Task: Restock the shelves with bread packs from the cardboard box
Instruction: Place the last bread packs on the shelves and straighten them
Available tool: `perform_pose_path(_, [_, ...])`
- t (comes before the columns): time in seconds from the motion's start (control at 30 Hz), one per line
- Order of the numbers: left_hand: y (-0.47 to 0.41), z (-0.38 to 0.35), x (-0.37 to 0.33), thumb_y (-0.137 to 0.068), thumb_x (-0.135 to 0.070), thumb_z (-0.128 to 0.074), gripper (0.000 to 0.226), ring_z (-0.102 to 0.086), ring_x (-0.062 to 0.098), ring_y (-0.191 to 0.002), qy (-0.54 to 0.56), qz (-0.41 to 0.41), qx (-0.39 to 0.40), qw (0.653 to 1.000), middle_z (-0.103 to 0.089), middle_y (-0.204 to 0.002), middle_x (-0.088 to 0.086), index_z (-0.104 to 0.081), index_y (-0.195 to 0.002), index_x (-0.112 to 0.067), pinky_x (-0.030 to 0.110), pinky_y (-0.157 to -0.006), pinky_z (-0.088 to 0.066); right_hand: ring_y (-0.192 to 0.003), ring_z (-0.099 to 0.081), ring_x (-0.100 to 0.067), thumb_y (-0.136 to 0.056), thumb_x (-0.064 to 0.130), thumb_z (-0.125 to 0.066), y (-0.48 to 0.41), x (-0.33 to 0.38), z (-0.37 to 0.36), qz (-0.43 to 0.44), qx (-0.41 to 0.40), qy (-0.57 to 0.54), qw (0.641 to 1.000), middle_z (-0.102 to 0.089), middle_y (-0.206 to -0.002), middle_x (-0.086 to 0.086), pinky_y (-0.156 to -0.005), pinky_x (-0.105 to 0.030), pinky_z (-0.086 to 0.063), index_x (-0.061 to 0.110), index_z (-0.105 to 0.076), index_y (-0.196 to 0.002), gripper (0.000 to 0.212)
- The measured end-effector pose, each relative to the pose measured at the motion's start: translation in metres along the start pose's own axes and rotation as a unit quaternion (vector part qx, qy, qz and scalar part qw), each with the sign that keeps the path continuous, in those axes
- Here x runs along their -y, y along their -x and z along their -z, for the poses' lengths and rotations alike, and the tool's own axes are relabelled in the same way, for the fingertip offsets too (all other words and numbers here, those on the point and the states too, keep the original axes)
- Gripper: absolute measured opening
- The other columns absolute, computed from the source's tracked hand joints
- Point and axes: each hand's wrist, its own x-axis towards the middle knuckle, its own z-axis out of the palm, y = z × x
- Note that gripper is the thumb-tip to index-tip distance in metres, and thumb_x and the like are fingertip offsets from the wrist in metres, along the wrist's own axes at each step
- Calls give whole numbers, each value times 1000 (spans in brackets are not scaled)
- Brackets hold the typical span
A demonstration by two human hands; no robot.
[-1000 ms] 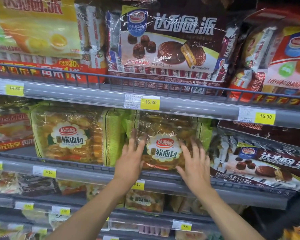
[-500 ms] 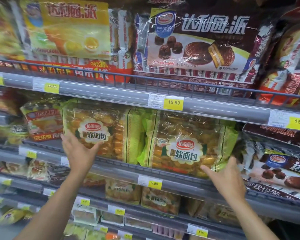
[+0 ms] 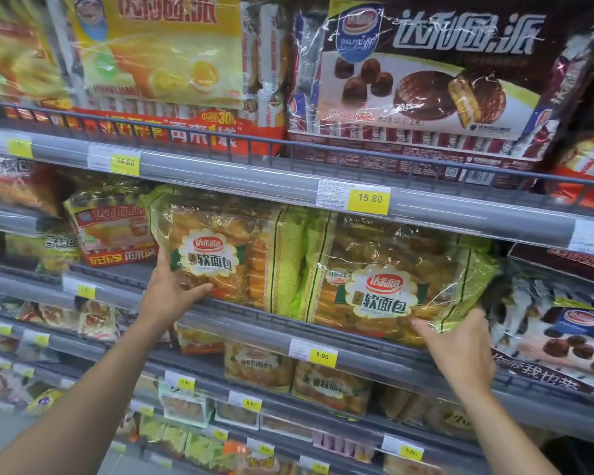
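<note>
Two green-edged clear bread packs stand side by side on the middle shelf [image 3: 254, 317]. My left hand [image 3: 172, 289] grips the lower left corner of the left bread pack [image 3: 220, 255], thumb across its front. My right hand [image 3: 460, 341] touches the lower right corner of the right bread pack [image 3: 391, 286], with fingers spread along its bottom edge. The cardboard box is out of view.
Large pie bags, one yellow [image 3: 162, 49] and one dark brown [image 3: 432, 73], fill the shelf above. A dark pie bag [image 3: 570, 334] sits right of the bread packs, an orange pack [image 3: 114, 231] to their left. Smaller bread packs [image 3: 326, 385] line the lower shelves.
Both hands left the right pack's front and spread apart. The left hand went to the left pack and gripped its corner. The right hand slid to the right pack's lower right corner.
</note>
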Motion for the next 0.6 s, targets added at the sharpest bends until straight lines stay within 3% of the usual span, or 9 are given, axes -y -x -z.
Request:
perform_pose_path(0.17, [2,12,0,-70,-42,-91,123,-58,21,-115,-4,-29,28,999,-48,-145,0,-5,-158,-34,52,-100,-51,-103,-60,-39,-67,66,-81,7,4,5,5,12,9,1000,-57,-118,-14,-76,-55,-56,12,-37,-116,86])
perform_pose_path(0.27, [4,22,7,-71,-46,-89,125,-62,15,-103,-22,-45,47,998,-45,-149,4,1,-159,-38,47,-92,-55,-105,-59,-39,-70,65,-80,14,10,14,12,22,19,999,-56,-123,-15,-76,-56,-56,14,-35,-119,83])
perform_pose_path(0.4, [1,35,16,-74,-52,-84,122,-46,29,-136,-51,-64,82,993,-35,-158,6,2,-158,-39,54,-104,-48,-132,-47,-40,-77,58,-78,34,30,30,25,11,39,999,-38,-152,-15,-91,-61,-49,12,-20,-150,104])
perform_pose_path(0.5, [2,47,23,-71,-58,-81,124,-46,29,-137,-54,-98,107,988,-36,-158,4,6,-158,-43,55,-104,-49,-143,-37,-38,-80,58,-75,57,51,34,53,-5,57,997,-23,-164,-8,-99,-61,-46,21,-11,-157,107])
perform_pose_path(0.6, [10,62,27,-78,-56,-78,123,-34,27,-147,-94,-119,144,978,-20,-166,1,13,-159,-36,53,-113,-41,-151,-22,-35,-85,56,-70,84,72,29,103,9,79,992,-16,-167,-8,-113,-57,-35,21,-11,-160,101])
